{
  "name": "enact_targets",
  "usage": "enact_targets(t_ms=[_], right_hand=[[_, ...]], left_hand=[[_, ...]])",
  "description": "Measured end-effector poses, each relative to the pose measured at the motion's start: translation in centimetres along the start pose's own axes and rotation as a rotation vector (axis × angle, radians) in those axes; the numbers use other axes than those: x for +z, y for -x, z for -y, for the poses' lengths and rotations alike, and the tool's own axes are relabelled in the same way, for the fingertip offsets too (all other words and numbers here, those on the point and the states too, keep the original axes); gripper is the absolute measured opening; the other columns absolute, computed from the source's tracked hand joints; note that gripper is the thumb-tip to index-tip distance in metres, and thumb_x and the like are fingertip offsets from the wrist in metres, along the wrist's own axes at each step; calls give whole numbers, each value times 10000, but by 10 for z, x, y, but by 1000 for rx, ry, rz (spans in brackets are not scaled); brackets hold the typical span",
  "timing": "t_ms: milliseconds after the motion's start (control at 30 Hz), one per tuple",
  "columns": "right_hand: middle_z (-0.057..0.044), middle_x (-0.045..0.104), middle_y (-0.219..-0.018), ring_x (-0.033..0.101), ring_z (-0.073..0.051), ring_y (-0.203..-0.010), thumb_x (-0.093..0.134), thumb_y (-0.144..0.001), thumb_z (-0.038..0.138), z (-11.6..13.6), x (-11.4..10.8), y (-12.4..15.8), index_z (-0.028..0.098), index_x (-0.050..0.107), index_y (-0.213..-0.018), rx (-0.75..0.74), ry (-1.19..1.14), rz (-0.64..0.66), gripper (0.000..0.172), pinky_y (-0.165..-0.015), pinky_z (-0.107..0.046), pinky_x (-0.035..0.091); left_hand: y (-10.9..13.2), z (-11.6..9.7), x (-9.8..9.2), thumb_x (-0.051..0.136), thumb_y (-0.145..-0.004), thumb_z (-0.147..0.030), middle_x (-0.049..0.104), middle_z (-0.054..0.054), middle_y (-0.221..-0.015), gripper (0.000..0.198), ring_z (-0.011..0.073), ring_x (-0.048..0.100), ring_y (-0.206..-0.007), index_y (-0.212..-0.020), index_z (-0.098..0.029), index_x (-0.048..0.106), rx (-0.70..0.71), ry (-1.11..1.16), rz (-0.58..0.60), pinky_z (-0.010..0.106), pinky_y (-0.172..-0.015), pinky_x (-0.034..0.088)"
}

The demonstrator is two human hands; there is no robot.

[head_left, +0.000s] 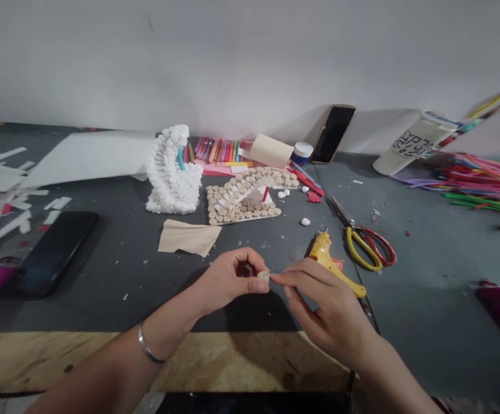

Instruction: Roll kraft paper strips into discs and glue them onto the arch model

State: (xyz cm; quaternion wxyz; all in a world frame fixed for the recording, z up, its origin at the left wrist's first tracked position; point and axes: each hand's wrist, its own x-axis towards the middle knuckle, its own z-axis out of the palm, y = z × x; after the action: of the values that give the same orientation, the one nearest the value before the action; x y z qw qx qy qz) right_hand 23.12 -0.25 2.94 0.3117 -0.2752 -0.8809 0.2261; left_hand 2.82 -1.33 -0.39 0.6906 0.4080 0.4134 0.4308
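Between thumb and forefinger, my left hand (236, 276) pinches a small beige paper coil (264, 277). My right hand (323, 299) reaches in from the other side; its index fingertip touches the coil's right edge, the other fingers loosely bent with nothing visible in them. Behind both hands stands a model staircase (241, 198) covered in similar beige coils. A yellow glue gun (329, 259) lies just beyond my right hand. A torn strip of tan paper (189, 237) rests beyond my left hand.
Yellow-and-red-handled scissors (364, 244) lie right of the glue gun. A white bumpy model (174, 175), markers (219, 150), a cardboard tube (278, 150) and a leaning phone (334, 133) line the back. Another phone (57, 253) and paper scraps (3, 195) are left; pipe cleaners (483, 178) are right.
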Motion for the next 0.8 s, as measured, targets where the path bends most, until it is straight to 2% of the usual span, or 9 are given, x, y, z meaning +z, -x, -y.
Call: enact_targets(t_ms=[533, 800], right_hand=[[-87, 646, -883, 565, -180, -795, 479, -883, 38, -5, 5, 0, 136, 652, -1052, 0, -13, -5, 262, -693, -320, 517], [-79, 665, -883, 615, -170, -785, 465, -889, 47, -6, 4, -1, 159, 664, -1073, 21, 13, -11, 293, -691, -310, 546]], left_hand=[[0, -3, 2, 888, -561, -326, 594, -39, -668, 374, 73, 490, -614, -730, -156, 601, -31, 33, -37, 220, -615, 375], [-1, 0, 1, 868, -600, -358, 582, -33, -669, 360, 86, 491, -625, -761, -159, 614, 5, -24, -75, 232, -619, 394]])
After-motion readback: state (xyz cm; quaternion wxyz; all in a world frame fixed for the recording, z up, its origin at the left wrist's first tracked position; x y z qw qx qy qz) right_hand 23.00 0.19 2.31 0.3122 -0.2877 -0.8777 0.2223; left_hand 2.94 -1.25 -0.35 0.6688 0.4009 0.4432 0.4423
